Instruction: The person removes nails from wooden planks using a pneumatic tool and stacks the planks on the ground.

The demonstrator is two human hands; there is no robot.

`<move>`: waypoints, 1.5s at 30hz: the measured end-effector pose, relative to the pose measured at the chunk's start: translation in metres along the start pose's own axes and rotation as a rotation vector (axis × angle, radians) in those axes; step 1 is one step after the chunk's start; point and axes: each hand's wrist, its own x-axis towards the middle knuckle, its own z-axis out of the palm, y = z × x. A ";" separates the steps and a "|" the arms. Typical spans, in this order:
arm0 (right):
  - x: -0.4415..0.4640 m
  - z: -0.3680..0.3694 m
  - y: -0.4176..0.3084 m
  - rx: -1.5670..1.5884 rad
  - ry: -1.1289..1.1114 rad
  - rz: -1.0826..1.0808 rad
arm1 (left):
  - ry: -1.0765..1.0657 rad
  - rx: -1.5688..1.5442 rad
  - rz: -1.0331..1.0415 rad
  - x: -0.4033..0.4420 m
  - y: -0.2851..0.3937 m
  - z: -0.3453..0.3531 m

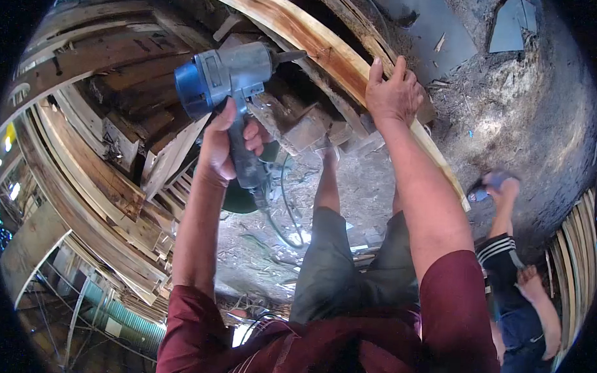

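Note:
My left hand (224, 141) is wrapped round the black handle of a pneumatic nail gun (233, 72), grey with a blue end cap. Its narrow dark nose points right, towards a long pale-and-brown wooden board (339, 60), apparently without touching it. An air hose (280, 232) hangs from the bottom of the handle. My right hand (395, 94) grips the edge of the board, thumb and fingers bent over it. Underneath the board are rough wooden blocks (307, 131). The board's near end slants down past my right forearm, which partly hides it.
Stacked planks (82, 172) fill the left side. Wood chips litter the dirt floor (498, 121). At the lower right is another person (515, 286), in dark clothes and sandals, beside upright slats (576, 249). A flat grey piece (511, 26) lies at upper right.

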 end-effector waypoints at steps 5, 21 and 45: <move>0.004 -0.004 -0.001 0.017 0.025 -0.006 | 0.013 -0.028 -0.272 0.015 0.051 0.000; -0.001 -0.009 -0.005 -0.003 -0.084 0.054 | 0.381 0.123 0.002 0.003 -0.054 0.085; 0.000 -0.008 -0.003 0.062 -0.036 0.030 | -0.047 -0.324 0.056 0.028 -0.071 0.030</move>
